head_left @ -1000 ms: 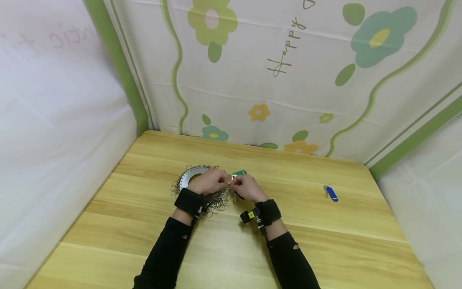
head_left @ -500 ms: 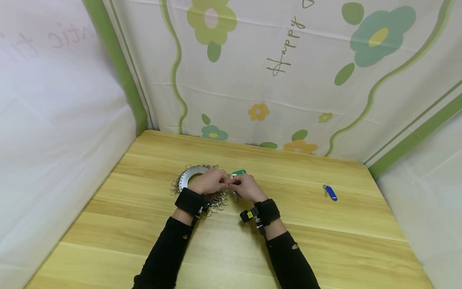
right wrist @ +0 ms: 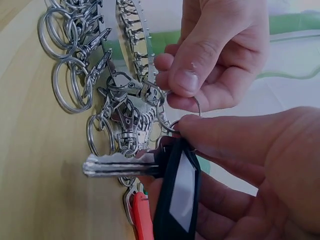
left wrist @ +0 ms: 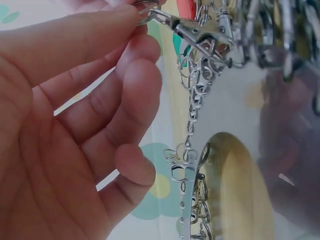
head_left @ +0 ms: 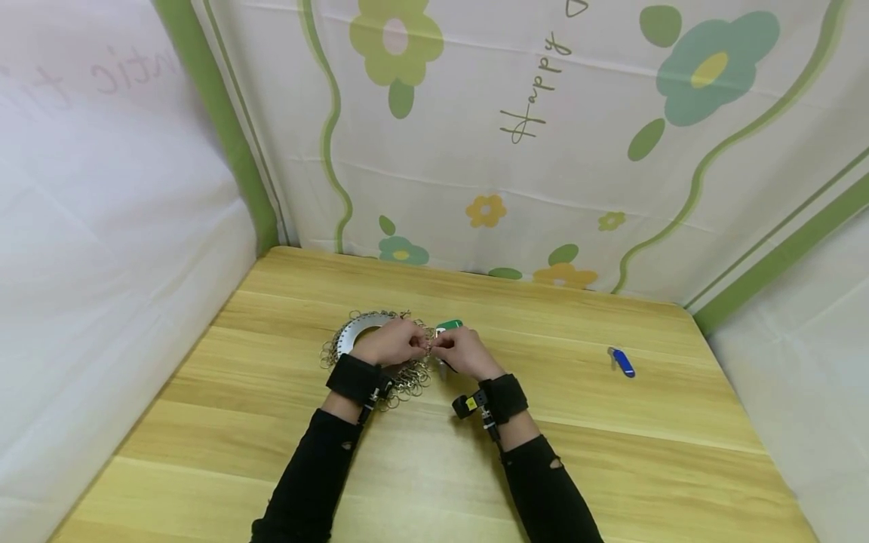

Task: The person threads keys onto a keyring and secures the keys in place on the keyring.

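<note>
In the head view my left hand (head_left: 392, 343) reaches over a flat metal ring plate (head_left: 348, 339) edged with clasps and split rings. Its thumb and forefinger pinch a split ring (right wrist: 161, 117), which hangs from a swivel clasp (right wrist: 127, 86) in the right wrist view. My right hand (head_left: 468, 356) faces it, fingertips right at that split ring, and holds a key (right wrist: 120, 166) with a black key tag (right wrist: 182, 200) bearing a white label. The key's blade points left, away from the palm. Part of the tag runs out of the frame.
A green key tag (head_left: 448, 326) lies just beyond my right hand, and a red key tag (right wrist: 142, 217) hangs by the plate. Farther right, a blue key tag (head_left: 623, 363) with a key rests on the wooden table (head_left: 543, 452). Fabric walls enclose the sides and back.
Both hands stay in the same place beside the plate. Their fingertips came closer together half a second ago and now stand slightly apart again.
</note>
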A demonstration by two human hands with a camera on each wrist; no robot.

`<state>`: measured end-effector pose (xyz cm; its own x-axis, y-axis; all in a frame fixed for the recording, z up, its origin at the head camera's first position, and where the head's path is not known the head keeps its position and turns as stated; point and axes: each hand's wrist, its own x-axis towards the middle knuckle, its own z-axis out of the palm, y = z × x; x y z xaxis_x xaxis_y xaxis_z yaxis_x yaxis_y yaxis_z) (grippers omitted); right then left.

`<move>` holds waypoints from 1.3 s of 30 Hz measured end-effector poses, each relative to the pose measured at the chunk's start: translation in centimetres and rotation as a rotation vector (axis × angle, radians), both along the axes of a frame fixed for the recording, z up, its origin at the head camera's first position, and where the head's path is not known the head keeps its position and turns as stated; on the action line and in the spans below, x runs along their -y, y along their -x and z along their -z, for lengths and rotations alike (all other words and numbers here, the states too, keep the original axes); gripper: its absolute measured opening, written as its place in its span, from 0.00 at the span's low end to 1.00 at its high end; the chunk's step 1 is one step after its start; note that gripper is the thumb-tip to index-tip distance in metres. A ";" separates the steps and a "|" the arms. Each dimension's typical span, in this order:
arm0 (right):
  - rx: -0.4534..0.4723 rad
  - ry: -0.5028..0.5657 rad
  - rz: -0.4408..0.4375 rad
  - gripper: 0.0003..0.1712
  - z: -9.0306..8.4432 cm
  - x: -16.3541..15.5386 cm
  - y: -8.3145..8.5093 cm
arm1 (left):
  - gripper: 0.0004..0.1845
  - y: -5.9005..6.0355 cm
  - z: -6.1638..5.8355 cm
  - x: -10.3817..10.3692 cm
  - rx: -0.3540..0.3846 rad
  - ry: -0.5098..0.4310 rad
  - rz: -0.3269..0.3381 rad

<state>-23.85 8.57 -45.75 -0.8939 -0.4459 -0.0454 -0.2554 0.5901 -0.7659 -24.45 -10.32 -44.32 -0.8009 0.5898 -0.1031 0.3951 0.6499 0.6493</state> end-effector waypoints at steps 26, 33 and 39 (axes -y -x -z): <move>-0.038 -0.003 -0.043 0.06 0.5 0.0 0.1 | 0.16 0.1 0.3 -0.3 0.056 0.003 0.004; -0.050 0.002 -0.046 0.06 0.7 0.0 0.2 | 0.15 0.0 0.1 -0.3 0.071 0.025 0.012; -0.057 -0.005 -0.050 0.06 0.6 0.0 0.2 | 0.14 0.1 0.2 -0.3 0.081 0.031 0.005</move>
